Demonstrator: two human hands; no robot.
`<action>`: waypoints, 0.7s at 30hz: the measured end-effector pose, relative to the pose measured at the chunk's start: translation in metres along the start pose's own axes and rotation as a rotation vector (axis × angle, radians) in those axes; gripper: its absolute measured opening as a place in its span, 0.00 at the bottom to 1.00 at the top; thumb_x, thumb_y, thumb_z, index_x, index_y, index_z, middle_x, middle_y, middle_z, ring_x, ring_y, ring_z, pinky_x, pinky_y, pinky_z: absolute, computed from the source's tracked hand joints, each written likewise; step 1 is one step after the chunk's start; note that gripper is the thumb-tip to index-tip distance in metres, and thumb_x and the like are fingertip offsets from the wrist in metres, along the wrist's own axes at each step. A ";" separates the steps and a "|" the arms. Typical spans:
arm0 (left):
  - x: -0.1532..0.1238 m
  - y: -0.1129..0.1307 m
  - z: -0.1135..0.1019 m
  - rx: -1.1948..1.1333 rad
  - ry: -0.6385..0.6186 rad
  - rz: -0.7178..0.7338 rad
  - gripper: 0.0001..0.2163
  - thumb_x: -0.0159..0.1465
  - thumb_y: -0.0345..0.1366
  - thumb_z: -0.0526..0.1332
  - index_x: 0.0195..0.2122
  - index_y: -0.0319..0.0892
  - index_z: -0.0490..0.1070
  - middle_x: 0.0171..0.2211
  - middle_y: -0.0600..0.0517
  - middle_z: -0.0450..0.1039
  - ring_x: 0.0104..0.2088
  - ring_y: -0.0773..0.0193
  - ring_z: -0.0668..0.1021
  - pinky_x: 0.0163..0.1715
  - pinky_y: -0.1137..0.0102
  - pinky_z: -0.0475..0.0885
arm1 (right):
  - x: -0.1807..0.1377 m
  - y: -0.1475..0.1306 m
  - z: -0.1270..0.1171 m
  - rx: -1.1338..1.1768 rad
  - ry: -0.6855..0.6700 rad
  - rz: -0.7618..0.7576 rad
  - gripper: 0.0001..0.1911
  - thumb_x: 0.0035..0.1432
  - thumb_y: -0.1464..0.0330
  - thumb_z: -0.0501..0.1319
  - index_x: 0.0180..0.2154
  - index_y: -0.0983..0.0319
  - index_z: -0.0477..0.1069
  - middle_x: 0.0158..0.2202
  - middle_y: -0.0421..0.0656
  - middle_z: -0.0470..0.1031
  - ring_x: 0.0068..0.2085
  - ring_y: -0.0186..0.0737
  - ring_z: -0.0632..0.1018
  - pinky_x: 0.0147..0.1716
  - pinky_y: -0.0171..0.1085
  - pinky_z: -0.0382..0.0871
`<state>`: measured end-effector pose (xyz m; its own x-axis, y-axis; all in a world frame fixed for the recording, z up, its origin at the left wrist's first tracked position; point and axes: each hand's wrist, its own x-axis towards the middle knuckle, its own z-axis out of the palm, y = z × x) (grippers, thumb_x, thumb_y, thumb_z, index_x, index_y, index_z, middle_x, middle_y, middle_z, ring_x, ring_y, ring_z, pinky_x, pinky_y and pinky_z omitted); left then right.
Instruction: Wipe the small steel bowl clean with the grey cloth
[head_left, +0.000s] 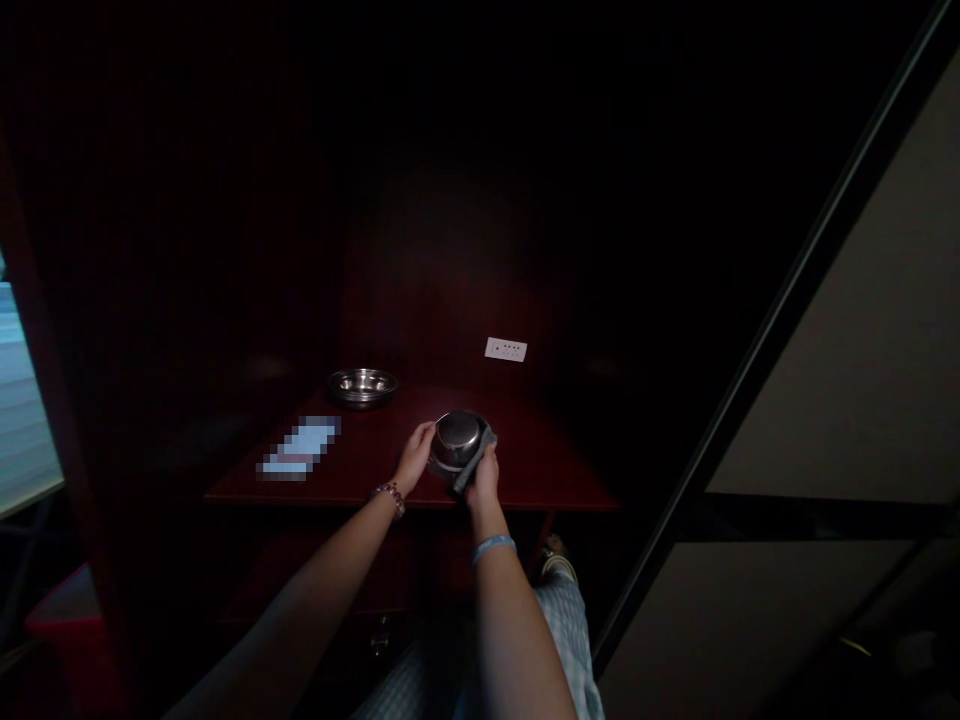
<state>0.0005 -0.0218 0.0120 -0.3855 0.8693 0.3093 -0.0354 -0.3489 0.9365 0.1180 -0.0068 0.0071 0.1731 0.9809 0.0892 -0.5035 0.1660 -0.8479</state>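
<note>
A small round metal bowl is held upside down above the dark red table. My left hand grips its left rim, fingers curled round the edge. My right hand presses a grey cloth against the bowl's right side, fingers closed on the cloth. A beaded bracelet is on my left wrist and a light blue band on my right wrist.
A second metal dish sits at the table's back left. A blurred card lies on the left of the table. A white socket plate is on the dark back wall. A slanted dark frame rises on the right.
</note>
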 end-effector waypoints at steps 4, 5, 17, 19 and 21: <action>0.004 -0.002 -0.003 -0.065 0.086 0.093 0.17 0.59 0.46 0.55 0.40 0.40 0.73 0.42 0.46 0.76 0.42 0.60 0.76 0.44 0.68 0.68 | -0.010 -0.006 0.006 -0.089 0.001 0.035 0.20 0.61 0.57 0.51 0.45 0.65 0.71 0.43 0.47 0.77 0.43 0.38 0.77 0.43 0.34 0.70; 0.005 -0.002 -0.003 -0.083 0.091 0.101 0.17 0.59 0.47 0.55 0.40 0.40 0.73 0.42 0.46 0.76 0.43 0.59 0.76 0.46 0.67 0.67 | -0.012 -0.008 0.007 -0.111 -0.024 0.023 0.20 0.61 0.57 0.51 0.45 0.64 0.71 0.43 0.46 0.77 0.43 0.38 0.77 0.43 0.34 0.69; 0.006 -0.001 -0.007 -0.207 0.116 -0.016 0.24 0.60 0.54 0.53 0.46 0.39 0.72 0.51 0.44 0.72 0.53 0.55 0.72 0.55 0.63 0.62 | -0.020 -0.014 0.005 -0.598 -0.152 -0.211 0.24 0.60 0.52 0.47 0.36 0.64 0.73 0.37 0.49 0.78 0.38 0.42 0.76 0.41 0.35 0.66; 0.004 0.003 -0.007 -0.191 0.122 -0.004 0.24 0.59 0.54 0.55 0.48 0.41 0.71 0.54 0.45 0.70 0.56 0.56 0.70 0.57 0.64 0.60 | -0.022 -0.015 0.007 -0.628 -0.155 -0.219 0.25 0.61 0.53 0.46 0.36 0.63 0.73 0.37 0.49 0.78 0.38 0.42 0.76 0.40 0.35 0.65; 0.001 0.008 -0.006 -0.158 0.069 0.011 0.25 0.57 0.54 0.58 0.48 0.42 0.71 0.54 0.45 0.70 0.55 0.56 0.70 0.56 0.64 0.61 | -0.025 -0.017 0.008 -0.645 -0.139 -0.240 0.25 0.62 0.53 0.45 0.37 0.63 0.72 0.37 0.49 0.78 0.38 0.42 0.76 0.40 0.35 0.65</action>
<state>-0.0060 -0.0260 0.0184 -0.4490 0.8409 0.3022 -0.1732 -0.4137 0.8938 0.1153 -0.0330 0.0239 0.0849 0.9358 0.3422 0.1451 0.3281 -0.9334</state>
